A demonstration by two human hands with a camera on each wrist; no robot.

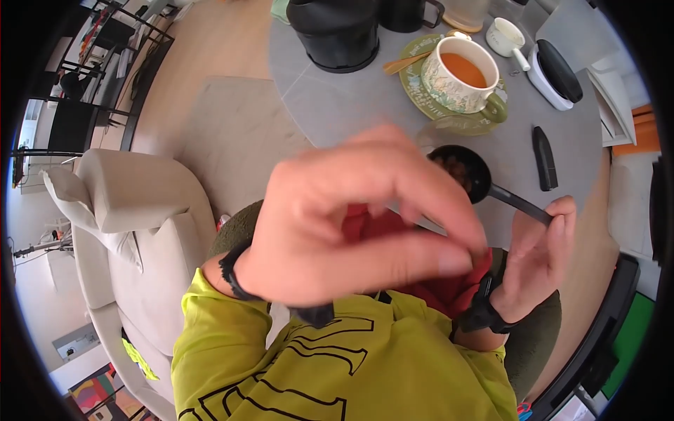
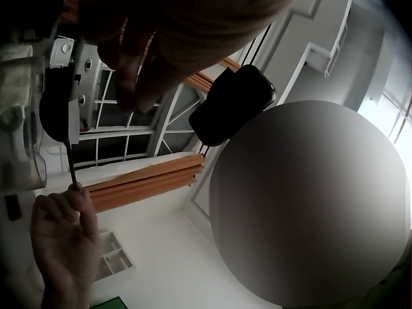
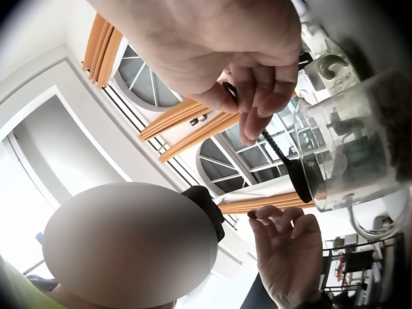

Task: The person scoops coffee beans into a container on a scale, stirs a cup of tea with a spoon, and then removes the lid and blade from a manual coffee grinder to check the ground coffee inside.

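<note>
My right hand grips the handle of a black measuring spoon with a round, deep bowl. Small brown pieces lie in that bowl, partly covered by my left hand. Raised in front of the head camera, my left hand brings thumb and forefinger together. In the right wrist view it pinches a small dark piece at its fingertips; the kind is too small to tell. A clear glass mug with brown contents overlaps the spoon's bowl in that view.
On the round grey table a cup of orange-brown liquid stands on a green saucer. Beyond are a black canister, a small white pot and a black-and-white container. A slim black device lies at right.
</note>
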